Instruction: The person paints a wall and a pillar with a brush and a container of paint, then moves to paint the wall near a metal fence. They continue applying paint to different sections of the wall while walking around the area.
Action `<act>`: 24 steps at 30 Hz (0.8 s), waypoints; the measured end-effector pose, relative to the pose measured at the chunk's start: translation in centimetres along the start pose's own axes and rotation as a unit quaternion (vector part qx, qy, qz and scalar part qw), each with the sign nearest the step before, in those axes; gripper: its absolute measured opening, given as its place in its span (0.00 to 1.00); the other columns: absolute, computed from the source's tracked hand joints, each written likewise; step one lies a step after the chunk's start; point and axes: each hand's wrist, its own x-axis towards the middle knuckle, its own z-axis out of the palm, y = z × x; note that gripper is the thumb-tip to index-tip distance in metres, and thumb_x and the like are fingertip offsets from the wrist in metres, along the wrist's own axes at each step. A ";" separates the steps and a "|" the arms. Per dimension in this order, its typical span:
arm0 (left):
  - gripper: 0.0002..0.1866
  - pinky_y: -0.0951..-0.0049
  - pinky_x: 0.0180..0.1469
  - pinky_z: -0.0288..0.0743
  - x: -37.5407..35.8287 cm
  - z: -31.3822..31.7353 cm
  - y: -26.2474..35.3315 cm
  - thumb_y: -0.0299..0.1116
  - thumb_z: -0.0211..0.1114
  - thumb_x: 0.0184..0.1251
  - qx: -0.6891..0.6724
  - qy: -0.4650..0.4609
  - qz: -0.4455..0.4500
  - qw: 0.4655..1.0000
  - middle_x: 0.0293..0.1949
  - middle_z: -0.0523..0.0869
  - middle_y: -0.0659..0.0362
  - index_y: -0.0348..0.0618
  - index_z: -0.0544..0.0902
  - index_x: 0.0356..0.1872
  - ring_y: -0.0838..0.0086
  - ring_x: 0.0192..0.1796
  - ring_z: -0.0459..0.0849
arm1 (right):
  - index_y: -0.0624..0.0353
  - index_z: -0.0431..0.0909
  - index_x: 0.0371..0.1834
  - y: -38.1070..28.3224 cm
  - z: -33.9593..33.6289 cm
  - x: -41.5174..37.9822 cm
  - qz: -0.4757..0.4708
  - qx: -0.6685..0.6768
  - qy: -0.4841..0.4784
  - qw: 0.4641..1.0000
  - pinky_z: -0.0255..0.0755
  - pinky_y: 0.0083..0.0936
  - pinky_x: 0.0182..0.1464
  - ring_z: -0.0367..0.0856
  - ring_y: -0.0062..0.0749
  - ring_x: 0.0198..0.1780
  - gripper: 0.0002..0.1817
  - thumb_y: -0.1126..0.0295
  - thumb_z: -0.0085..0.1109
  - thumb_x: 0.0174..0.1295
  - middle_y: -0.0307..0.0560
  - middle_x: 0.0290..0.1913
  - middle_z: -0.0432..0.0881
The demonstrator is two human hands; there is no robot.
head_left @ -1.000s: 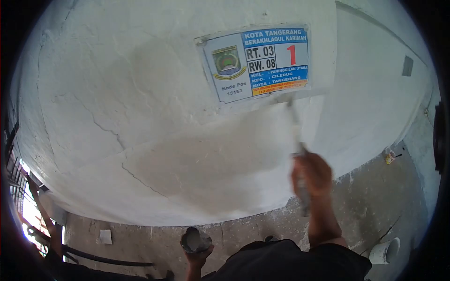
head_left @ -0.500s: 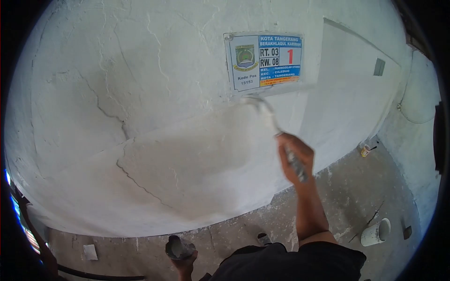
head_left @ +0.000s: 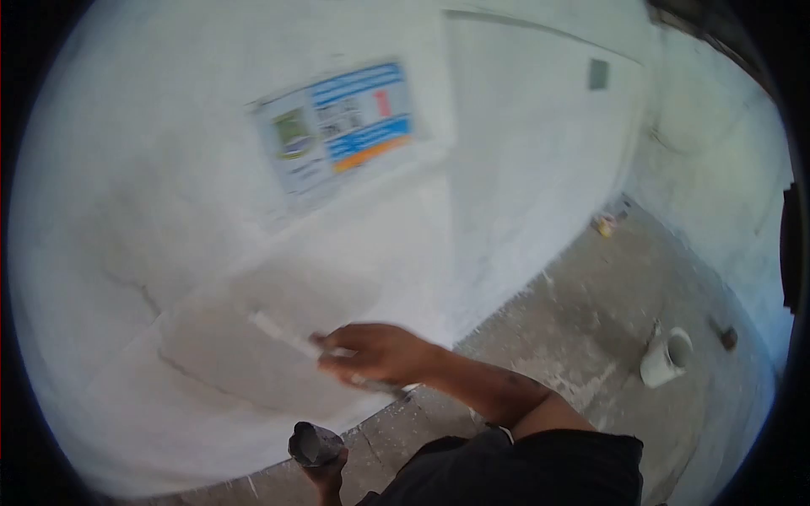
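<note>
My right hand (head_left: 375,354) is closed around a paintbrush (head_left: 283,331) whose pale front end points up and left toward the wall (head_left: 380,244). Motion smears the brush, and its handle comes out below my fist. A damp, darker patch (head_left: 253,337) spreads over the wall around the brush tip, with a crack (head_left: 198,374) running through its lower left. Low in the view, my left hand (head_left: 332,476) grips a dark cup (head_left: 315,444) with greyish content, its mouth facing up.
A blue and white sign (head_left: 342,122) is fixed to the wall above the damp patch. On the concrete floor (head_left: 574,337) to the right stand a white bucket (head_left: 665,361) and, farther off, a small container (head_left: 605,224). A dark block (head_left: 728,339) lies past the bucket.
My right hand has swept the brush down and left, from just under the sign to the damp patch. The view has turned right, shifting the sign left. The cup stays in my left hand.
</note>
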 end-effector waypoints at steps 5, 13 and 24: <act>0.55 0.60 0.61 0.71 -0.7 6.9 2.2 0.24 0.81 0.32 -0.023 -0.079 0.006 0.997 0.57 0.73 0.56 0.41 0.61 0.69 0.63 0.59 0.75 | 0.57 0.77 0.50 -0.6 -6.1 -7.7 0.103 -0.018 -0.042 0.994 0.79 0.34 0.47 0.83 0.46 0.49 0.17 0.71 0.64 0.57 0.57 0.56 0.80; 0.57 0.58 0.70 0.63 1.2 21.2 1.5 0.25 0.81 0.32 0.081 -0.250 0.105 0.959 0.67 0.68 0.52 0.38 0.58 0.71 0.60 0.67 0.70 | 0.56 0.81 0.41 0.6 -11.6 -42.9 0.605 -0.114 0.041 0.787 0.75 0.42 0.44 0.82 0.54 0.41 0.08 0.67 0.59 0.62 0.56 0.38 0.84; 0.53 0.63 0.62 0.72 -1.7 49.1 3.1 0.18 0.80 0.35 -0.062 -0.509 0.097 0.853 0.60 0.73 0.52 0.36 0.60 0.69 0.63 0.61 0.75 | 0.67 0.79 0.39 -49.1 0.8 -77.9 0.728 -0.206 0.641 -0.126 0.80 0.36 0.24 0.84 0.47 0.25 0.15 0.64 0.61 0.61 0.59 0.27 0.81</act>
